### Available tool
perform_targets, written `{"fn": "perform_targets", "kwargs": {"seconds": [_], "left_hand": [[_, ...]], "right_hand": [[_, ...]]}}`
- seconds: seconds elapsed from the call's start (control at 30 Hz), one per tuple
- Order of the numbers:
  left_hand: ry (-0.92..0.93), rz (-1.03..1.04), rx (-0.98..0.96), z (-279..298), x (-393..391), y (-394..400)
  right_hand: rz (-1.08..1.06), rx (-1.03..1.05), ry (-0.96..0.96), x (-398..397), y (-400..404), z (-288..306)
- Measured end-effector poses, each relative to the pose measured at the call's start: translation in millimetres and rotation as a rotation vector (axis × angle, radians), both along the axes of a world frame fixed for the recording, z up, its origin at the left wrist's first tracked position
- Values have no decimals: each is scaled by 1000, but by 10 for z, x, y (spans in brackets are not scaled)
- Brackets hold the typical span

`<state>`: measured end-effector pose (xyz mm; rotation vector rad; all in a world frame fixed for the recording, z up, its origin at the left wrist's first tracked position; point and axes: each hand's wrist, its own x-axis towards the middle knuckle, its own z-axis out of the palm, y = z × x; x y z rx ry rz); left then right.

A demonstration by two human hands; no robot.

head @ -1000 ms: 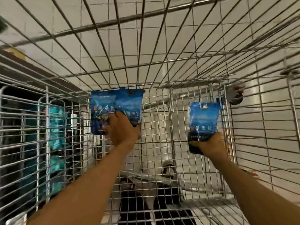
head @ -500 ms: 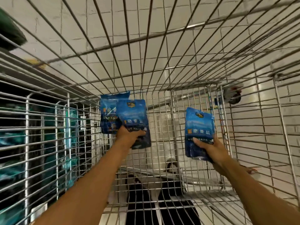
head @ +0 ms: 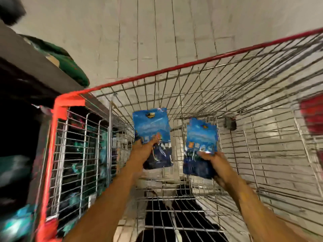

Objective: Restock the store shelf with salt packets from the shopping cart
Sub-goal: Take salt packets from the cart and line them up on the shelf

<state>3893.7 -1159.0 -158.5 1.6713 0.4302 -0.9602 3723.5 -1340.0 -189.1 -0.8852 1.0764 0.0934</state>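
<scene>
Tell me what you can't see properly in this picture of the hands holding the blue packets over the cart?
- Head view: print on the blue plastic salt packet in the left hand is smeared by motion blur.
- How many packets the right hand grips: the blue stack overlaps and blurs.
- Goods on the dark store shelf left of the red-rimmed wire shopping cart: shadowed, blurred.
- Red object: cut by the right edge.

The floor point(head: 157, 32) is made of pale tiles with thin dark lines between them, and it fills the view from ten o'clock round to one o'clock. A dark green bag point(head: 70, 65) lies at ten o'clock, blurry. A small grey wheel point(head: 230, 123) shows at three o'clock. A blurry red thing point(head: 312, 116) sits far out at three o'clock.
</scene>
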Motion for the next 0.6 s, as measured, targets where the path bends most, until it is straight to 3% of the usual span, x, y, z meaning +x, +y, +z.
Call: {"fn": "perform_targets", "kwargs": {"seconds": [0.37, 0.6], "left_hand": [[-432, 117, -117, 2164, -139, 811], [-669, 408, -109, 3119, -368, 1542]], "right_hand": [[54, -270, -253, 386, 279, 2021], [281, -262, -556, 913, 674, 3020]]}}
